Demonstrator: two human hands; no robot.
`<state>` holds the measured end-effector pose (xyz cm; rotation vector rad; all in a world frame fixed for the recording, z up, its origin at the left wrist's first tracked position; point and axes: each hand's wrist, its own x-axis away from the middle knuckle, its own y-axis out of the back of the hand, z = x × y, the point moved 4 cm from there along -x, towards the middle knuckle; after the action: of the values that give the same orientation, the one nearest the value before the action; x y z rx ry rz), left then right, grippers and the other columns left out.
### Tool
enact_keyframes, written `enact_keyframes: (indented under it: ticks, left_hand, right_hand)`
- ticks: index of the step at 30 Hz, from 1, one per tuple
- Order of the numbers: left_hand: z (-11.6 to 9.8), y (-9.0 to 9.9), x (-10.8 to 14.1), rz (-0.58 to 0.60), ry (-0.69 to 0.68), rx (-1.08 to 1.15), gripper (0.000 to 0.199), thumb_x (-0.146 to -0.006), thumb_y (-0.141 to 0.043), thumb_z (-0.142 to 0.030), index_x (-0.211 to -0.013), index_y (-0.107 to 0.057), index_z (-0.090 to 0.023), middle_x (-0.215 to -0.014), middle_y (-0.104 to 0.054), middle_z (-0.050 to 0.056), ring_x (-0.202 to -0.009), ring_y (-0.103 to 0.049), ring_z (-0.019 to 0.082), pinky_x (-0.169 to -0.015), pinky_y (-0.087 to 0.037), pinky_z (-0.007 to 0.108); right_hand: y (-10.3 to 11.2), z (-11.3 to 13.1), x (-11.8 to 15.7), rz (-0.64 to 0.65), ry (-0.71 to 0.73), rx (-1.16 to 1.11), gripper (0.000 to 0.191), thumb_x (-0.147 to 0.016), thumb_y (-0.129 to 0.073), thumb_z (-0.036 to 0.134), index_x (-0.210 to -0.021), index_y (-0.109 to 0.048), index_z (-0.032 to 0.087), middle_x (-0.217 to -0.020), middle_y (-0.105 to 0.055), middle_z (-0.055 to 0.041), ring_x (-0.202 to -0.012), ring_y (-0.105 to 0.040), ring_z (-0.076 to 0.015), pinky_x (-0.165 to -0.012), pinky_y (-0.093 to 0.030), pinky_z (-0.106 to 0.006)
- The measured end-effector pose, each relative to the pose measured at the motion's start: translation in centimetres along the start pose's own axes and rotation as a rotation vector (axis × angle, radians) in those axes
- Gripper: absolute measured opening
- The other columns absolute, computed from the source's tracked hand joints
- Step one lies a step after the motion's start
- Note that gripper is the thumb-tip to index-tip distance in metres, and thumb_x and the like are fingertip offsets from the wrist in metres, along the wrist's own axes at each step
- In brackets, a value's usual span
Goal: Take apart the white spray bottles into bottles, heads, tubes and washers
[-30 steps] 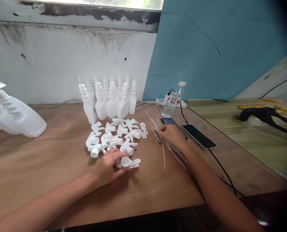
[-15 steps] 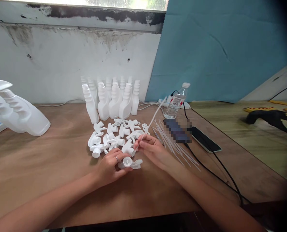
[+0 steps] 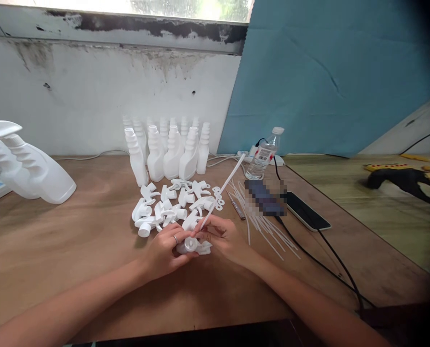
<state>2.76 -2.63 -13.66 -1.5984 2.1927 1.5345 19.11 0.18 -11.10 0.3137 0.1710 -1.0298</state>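
My left hand [image 3: 167,249], with a ring on one finger, is closed around a white trigger sprayer head [image 3: 191,245] whose round collar faces up toward me. In my right hand [image 3: 224,238] a thin white plastic tube [image 3: 224,187] is pinched near its lower end, and it slants up and away to the right. The tube's lower end is close to the sprayer collar; my fingers cover whether they touch. Several more sprayer heads [image 3: 167,210] lie piled just beyond my hands. Small white ring washers [image 3: 219,207] sit to the right of that pile.
Several white bottles [image 3: 173,154] stand against the wall, and larger ones [image 3: 52,176] with a sprayer are at the left. Loose tubes [image 3: 269,231], a pen [image 3: 237,208], a water bottle [image 3: 262,159], a blurred dark device [image 3: 264,196], a phone [image 3: 306,210] and cables lie on the right.
My right hand has moved down and left toward the sprayer head, bringing the tube's lower end nearer to its collar. My left hand keeps its hold in nearly the same place.
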Motion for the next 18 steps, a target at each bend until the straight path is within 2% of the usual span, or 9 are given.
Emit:
enact_keyframes:
  ticks: [8, 12, 18]
  left_hand:
    - [-0.14, -0.03, -0.13, -0.009, -0.004, -0.005, 0.025, -0.082, -0.067, -0.030, -0.103, -0.063, -0.020, -0.084, -0.065, 0.005, -0.081, -0.058, 0.020, -0.072, -0.050, 0.033]
    - [-0.39, -0.03, -0.23, -0.028, -0.036, 0.004, 0.025, -0.081, -0.069, -0.035, -0.098, -0.064, -0.018, -0.089, -0.066, 0.007, -0.083, -0.059, 0.020, -0.074, -0.051, 0.035]
    - [-0.18, -0.12, -0.22, -0.012, 0.001, 0.026, 0.024, -0.079, -0.071, -0.035, -0.095, -0.065, -0.018, -0.085, -0.065, 0.006, -0.081, -0.058, 0.020, -0.072, -0.052, 0.033]
  right_hand:
    - [-0.16, 0.30, -0.14, 0.015, 0.168, 0.291, 0.012, -0.090, -0.058, 0.029, -0.085, -0.062, 0.019, -0.078, -0.063, -0.0004, -0.072, -0.056, -0.0119, -0.068, -0.046, -0.024]
    - [-0.54, 0.06, -0.25, 0.052, 0.198, 0.309, 0.010, -0.092, -0.056, 0.027, -0.088, -0.062, 0.019, -0.081, -0.063, -0.0009, -0.073, -0.056, -0.0118, -0.068, -0.045, -0.024]
    - [-0.50, 0.18, -0.28, 0.024, 0.176, 0.300, 0.012, -0.092, -0.053, 0.025, -0.084, -0.059, 0.019, -0.078, -0.062, 0.0000, -0.070, -0.056, -0.0118, -0.065, -0.044, -0.023]
